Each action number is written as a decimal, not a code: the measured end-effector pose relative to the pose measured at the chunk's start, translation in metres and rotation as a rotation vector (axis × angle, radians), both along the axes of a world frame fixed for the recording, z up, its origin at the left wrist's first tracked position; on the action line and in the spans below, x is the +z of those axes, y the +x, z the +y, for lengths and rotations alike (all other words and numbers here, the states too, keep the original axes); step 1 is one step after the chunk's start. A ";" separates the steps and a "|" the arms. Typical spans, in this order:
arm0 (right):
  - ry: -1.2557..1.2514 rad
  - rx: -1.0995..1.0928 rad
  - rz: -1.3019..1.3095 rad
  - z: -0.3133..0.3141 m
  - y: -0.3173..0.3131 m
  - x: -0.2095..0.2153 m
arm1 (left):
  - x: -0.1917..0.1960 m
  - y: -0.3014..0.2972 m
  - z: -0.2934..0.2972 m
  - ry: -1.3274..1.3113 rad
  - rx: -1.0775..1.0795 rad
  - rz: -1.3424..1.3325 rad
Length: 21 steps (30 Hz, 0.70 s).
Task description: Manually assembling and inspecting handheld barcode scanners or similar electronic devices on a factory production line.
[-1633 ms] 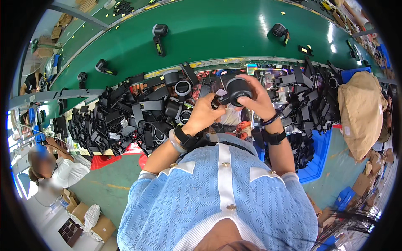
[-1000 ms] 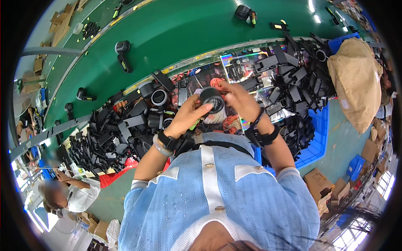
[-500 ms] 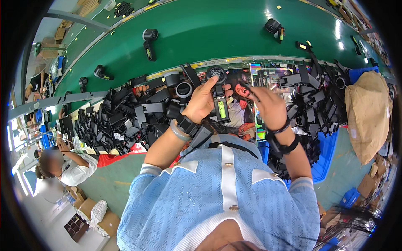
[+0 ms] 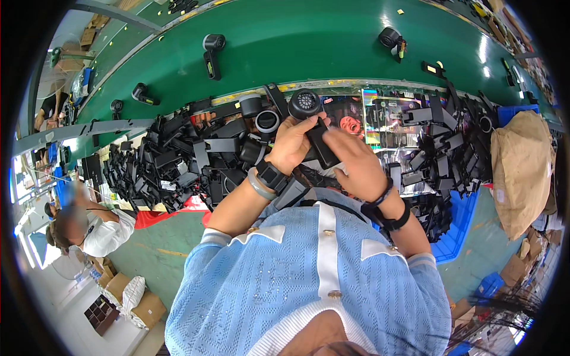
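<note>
Both hands' grip (image 4: 323,151) clasps black dryer (image 4: 312,118).

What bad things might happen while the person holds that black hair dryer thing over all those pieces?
1. Both hands, left hand and right hand, hold the black hair dryer above the heaped black parts; if it slips, it might get lost among them.
2. The pile reaches the green conveyor belt's edge, so a nudge might tip pieces onto it.
3. The wristbands might snag on loose parts.
</note>
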State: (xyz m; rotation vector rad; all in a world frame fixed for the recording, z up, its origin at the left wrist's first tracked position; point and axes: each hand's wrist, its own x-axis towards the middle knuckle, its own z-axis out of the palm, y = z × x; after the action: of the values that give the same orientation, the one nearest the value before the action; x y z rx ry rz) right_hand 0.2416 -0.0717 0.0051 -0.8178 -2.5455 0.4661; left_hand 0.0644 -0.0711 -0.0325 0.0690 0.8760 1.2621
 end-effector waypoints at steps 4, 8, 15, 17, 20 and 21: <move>-1.382 -0.233 0.628 0.000 0.008 -0.009 | 0.014 0.004 0.007 0.188 0.129 0.054; -1.746 -0.241 0.915 0.007 -0.004 -0.023 | 0.032 0.015 0.014 0.336 0.214 0.195; -1.584 -0.306 1.062 0.018 -0.014 -0.046 | 0.027 0.030 0.033 0.358 0.360 0.355; -1.555 -0.310 1.080 0.030 -0.025 -0.052 | 0.025 0.023 0.051 0.373 0.367 0.442; -1.492 -0.324 1.154 0.050 -0.034 -0.053 | 0.029 0.013 0.066 0.341 0.320 0.435; -1.513 -0.286 1.237 0.055 -0.036 -0.053 | 0.031 0.010 0.071 0.325 0.285 0.407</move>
State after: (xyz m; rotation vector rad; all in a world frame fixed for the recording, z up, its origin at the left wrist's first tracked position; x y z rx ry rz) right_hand 0.2058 -0.0162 -0.0477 -0.8013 -0.6268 2.0146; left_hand 0.0742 0.0002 -0.0012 0.4876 1.0435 1.6857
